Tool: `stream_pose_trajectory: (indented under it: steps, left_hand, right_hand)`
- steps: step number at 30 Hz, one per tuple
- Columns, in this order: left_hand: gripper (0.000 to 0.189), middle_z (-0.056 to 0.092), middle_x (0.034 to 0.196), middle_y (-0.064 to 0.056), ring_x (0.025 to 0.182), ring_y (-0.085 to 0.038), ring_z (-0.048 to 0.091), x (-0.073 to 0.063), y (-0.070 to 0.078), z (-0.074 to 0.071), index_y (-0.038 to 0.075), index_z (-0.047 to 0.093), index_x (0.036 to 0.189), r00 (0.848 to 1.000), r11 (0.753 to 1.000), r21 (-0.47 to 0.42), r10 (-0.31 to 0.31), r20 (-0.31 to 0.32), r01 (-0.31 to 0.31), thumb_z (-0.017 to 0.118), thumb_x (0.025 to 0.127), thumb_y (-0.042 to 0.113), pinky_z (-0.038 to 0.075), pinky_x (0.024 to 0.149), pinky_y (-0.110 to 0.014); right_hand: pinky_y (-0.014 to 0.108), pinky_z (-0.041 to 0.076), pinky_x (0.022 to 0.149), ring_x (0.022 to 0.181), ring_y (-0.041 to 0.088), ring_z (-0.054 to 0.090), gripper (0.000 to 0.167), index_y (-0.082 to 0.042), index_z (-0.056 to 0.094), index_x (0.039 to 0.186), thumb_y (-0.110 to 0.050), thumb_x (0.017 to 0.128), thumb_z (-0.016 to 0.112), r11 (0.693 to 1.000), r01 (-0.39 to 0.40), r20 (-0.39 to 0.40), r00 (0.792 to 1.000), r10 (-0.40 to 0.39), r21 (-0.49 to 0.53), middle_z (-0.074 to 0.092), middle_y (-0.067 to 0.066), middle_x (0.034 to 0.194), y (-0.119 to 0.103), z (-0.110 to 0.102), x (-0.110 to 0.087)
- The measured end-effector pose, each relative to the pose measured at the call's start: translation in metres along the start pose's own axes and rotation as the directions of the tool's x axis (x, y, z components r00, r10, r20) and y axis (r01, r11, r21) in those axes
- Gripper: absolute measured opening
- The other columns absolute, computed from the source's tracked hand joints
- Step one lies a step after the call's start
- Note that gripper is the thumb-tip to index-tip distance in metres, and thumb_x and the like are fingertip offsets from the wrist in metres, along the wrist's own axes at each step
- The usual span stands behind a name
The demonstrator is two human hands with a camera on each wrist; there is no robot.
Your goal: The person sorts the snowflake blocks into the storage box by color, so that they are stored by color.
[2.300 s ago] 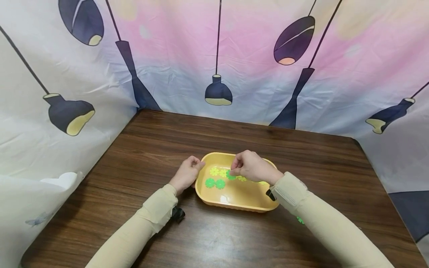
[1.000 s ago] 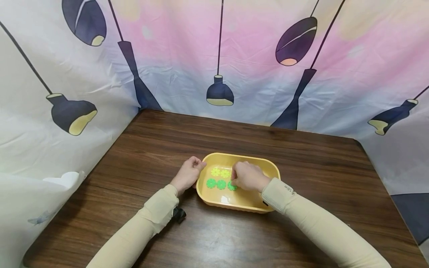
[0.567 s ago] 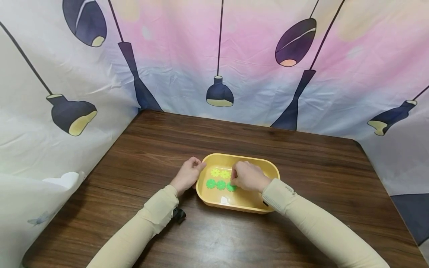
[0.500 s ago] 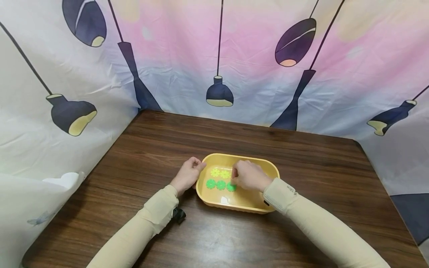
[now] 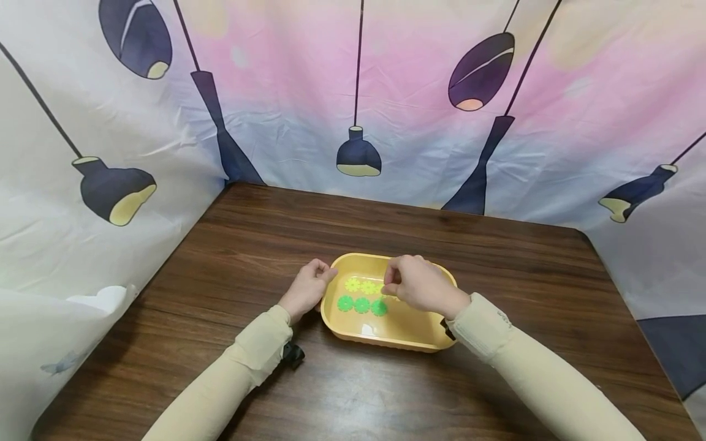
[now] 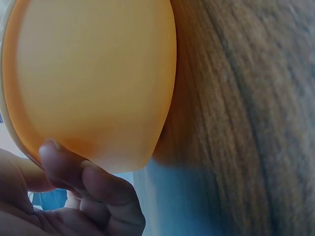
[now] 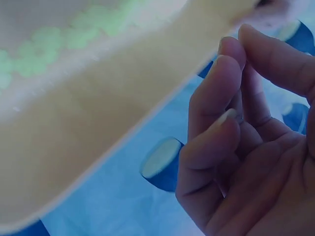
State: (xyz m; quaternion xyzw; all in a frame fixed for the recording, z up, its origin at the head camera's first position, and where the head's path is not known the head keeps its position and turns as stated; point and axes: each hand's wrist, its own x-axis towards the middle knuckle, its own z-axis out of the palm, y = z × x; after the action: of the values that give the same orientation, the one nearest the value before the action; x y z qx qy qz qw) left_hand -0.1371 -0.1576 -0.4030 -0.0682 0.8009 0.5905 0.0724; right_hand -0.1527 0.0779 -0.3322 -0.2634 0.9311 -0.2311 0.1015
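At the left end of a yellow plastic tray point(image 5: 410, 331), my left hand point(image 5: 305, 289) pinches the rim. In the left wrist view, its fingers point(image 6: 69, 169) lie against the tray's outer wall point(image 6: 98, 73). My right hand point(image 5: 423, 283) hovers over the tray with loosely bent fingers. Nothing shows between its thumb and index fingertips point(image 7: 234, 49) in the right wrist view. Inside the tray, three green flower-shaped plastic discs point(image 5: 361, 305) form the nearer row. Behind them runs a row of yellow discs point(image 5: 353, 284), partly hidden by the right hand.
The tray stands on a dark wood-grain table point(image 5: 265, 233). A fabric backdrop point(image 5: 298, 122) printed with hanging lamps surrounds the table's back and sides. A black wrist camera point(image 5: 293, 354) is strapped under the left forearm.
My right hand lowered a green disc to the right end of the green row and let it go. It has since lifted up and right. My left hand has stayed at the rim.
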Motion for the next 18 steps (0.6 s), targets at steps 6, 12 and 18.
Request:
stream_pose_trajectory:
  steps: [6, 12, 18]
  left_hand:
    - [0.02, 0.05, 0.069, -0.007, 0.042, -0.013, 0.043, -0.001, 0.0, 0.0, 0.004, 0.048, 0.098, 1.0, 1.0, 0.0, -0.005, 0.002, 0.005, 0.051, 0.102, 0.023, 0.037, 0.038, -0.025]
    - [0.02, 0.05, 0.069, -0.007, 0.042, -0.013, 0.043, -0.001, 0.0, 0.0, 0.003, 0.047, 0.098, 1.0, 1.0, -0.004, -0.004, 0.004, 0.004, 0.051, 0.103, 0.023, 0.037, 0.038, -0.025]
    - [0.02, 0.051, 0.07, -0.008, 0.041, -0.012, 0.043, 0.0, -0.001, 0.0, 0.003, 0.047, 0.098, 1.0, 1.0, -0.01, 0.005, 0.003, -0.005, 0.051, 0.103, 0.022, 0.037, 0.037, -0.024]
  right_hand:
    - [0.031, 0.045, 0.054, 0.057, 0.011, 0.054, 0.014, -0.019, 0.063, 0.083, -0.025, 0.089, 0.074, 0.998, 0.019, -0.066, 0.998, -0.015, 0.06, 0.061, -0.008, 0.071, -0.001, -0.024, -0.015]
    - [0.032, 0.047, 0.057, 0.061, 0.014, 0.056, 0.011, -0.017, 0.065, 0.086, -0.024, 0.09, 0.073, 0.995, -0.007, -0.142, 0.99, 0.021, 0.104, 0.063, -0.005, 0.073, 0.019, -0.046, -0.035]
    - [0.032, 0.046, 0.059, 0.065, 0.016, 0.055, 0.014, -0.015, 0.065, 0.09, -0.027, 0.089, 0.073, 0.994, -0.097, -0.182, 0.978, 0.106, 0.059, 0.062, -0.002, 0.077, 0.055, -0.057, -0.059]
